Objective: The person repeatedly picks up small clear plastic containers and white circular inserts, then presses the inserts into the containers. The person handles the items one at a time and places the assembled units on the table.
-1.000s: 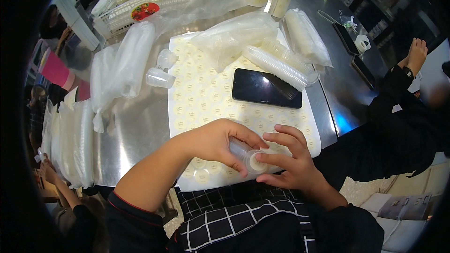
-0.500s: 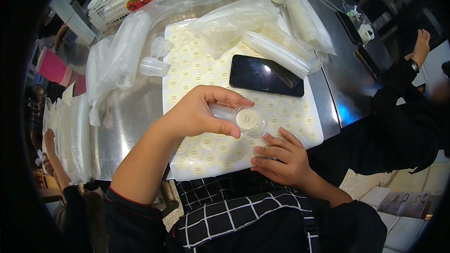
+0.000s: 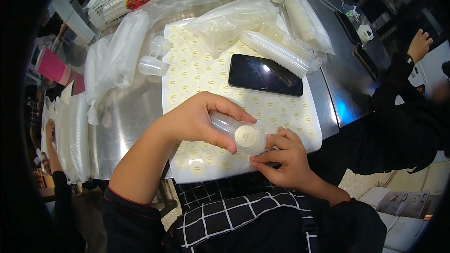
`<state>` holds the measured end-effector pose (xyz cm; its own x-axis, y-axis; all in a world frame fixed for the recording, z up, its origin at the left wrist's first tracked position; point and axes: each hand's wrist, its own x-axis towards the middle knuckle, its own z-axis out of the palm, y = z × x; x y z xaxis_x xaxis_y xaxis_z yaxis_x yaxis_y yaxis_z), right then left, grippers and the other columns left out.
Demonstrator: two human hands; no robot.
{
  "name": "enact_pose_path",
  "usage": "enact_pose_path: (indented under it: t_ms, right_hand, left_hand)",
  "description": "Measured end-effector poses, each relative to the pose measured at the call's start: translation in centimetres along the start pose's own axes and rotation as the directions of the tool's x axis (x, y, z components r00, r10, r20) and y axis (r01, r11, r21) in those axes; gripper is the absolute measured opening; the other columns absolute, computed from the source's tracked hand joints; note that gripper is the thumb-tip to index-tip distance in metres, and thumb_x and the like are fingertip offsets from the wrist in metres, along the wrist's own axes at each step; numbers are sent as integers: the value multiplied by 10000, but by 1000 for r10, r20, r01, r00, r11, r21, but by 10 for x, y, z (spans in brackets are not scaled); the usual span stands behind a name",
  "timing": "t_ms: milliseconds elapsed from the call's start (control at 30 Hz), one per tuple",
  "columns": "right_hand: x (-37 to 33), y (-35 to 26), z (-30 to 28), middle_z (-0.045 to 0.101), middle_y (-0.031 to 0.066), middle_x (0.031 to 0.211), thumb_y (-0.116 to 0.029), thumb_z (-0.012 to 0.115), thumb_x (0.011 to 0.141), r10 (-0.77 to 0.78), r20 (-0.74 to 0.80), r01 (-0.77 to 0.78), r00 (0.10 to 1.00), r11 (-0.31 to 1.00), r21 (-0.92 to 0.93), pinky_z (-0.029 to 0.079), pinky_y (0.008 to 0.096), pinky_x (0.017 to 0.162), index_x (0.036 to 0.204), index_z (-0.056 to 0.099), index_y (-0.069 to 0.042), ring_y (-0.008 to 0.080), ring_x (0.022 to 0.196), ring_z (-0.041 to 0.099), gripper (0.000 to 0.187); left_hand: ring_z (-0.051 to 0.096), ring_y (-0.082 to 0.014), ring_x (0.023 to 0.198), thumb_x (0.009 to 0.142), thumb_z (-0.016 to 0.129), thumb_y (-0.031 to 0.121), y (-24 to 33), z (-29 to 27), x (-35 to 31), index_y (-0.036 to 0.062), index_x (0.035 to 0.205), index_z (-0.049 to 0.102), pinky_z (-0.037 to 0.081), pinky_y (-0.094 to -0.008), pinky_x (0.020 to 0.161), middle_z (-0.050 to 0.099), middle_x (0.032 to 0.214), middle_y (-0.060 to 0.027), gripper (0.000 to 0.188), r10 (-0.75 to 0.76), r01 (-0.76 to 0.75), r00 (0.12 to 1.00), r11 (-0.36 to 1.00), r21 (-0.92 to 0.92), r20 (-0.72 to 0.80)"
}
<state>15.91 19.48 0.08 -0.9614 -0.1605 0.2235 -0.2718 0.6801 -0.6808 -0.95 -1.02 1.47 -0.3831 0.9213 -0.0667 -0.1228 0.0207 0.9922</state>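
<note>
My left hand is wrapped round a small clear plastic cup, thumb below and fingers above. The cup lies tilted, its end toward my right hand. A round cream label shows on that end. I cannot tell whether more cups are nested in it. Close beside the cup's end, my right hand has curled fingers, with the thumb and a fingertip pinched together low over the sticker sheet. What the pinch holds is too small to make out. The sheet carries rows of round cream labels.
A black phone lies on the sheet, with a stack of clear cups partly over it. Loose cups and plastic bags lie on the metal table. A white basket stands behind. Other people's arms show at both sides.
My left hand has turned the cup so its labelled end sits slightly lower and faces up more. My right hand's fingers, spread before, have drawn into a pinch by the cup.
</note>
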Motion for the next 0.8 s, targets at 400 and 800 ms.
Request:
enact_pose_path:
  t_ms: [400, 800]
  right_hand:
    - [7, 5, -20, 646, 76, 971, -37, 775, 693, -402, -274, 417, 873, 909, -4, 540, 298, 625, 923, 747, -49, 195, 745, 652, 232]
    - [15, 4, -7, 614, 75, 951, -51, 748, 698, -504, -162, 517, 848, 855, 42, 548, 292, 611, 963, 745, -35, 200, 772, 661, 265]
  left_hand:
    - [693, -212, 930, 620, 897, 193, -4, 14, 3, 63, 1052, 742, 522, -307, 844, 728, 1007, -106, 478, 124, -185, 964, 948, 259, 237]
    - [696, -250, 897, 608, 884, 191, -5, 16, 4, 75, 1036, 747, 530, -322, 818, 727, 967, -111, 464, 128, -195, 967, 929, 315, 222]
